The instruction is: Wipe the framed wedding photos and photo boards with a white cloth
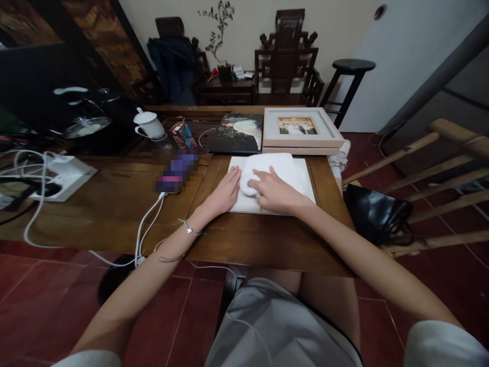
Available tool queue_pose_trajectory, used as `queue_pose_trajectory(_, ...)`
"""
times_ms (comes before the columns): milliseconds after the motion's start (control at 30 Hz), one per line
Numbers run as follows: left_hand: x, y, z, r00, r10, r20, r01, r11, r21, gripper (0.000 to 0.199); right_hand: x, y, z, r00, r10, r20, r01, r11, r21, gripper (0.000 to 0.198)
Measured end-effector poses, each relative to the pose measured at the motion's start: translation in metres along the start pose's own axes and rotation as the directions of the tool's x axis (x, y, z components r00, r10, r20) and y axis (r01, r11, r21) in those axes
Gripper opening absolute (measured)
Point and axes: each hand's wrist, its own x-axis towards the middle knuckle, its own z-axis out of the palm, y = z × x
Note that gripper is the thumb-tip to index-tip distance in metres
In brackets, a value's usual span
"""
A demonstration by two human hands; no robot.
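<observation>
A folded white towel [288, 171] lies on a flat white panel [244, 205] at the table's near side. My right hand [273, 191] is on the towel's left part, its fingers bent into the cloth and partly sunk from view. At the panel's left edge, my left hand [226, 191] rests flat with fingers stretched out, close beside the towel. Most of the panel is covered by the towel and hands.
Behind the panel lie a dark photo panel [239, 133] and stacked picture frames [301, 145]. To the left are a phone [176, 171] on a white cable, a lidded white mug [150, 125], a small box [183, 135] and a power strip [64, 176]. A wooden chair [431, 204] stands right.
</observation>
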Motion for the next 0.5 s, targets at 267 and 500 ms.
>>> queue_pose_trajectory(267, 0.001, -0.002, -0.002, 0.999, -0.012, 0.030, 0.010, 0.999, 0.050, 0.054, -0.051, -0.041, -0.013, 0.975, -0.157, 0.158, 0.134, 0.980, 0.147, 0.021)
queue_pose_trajectory(500, 0.002, 0.000, -0.002, 1.000, -0.015, 0.015, 0.015, 0.998, 0.053, 0.052, -0.042, -0.030, -0.023, 0.986, -0.065, 0.155, 0.047, 0.993, 0.113, 0.020)
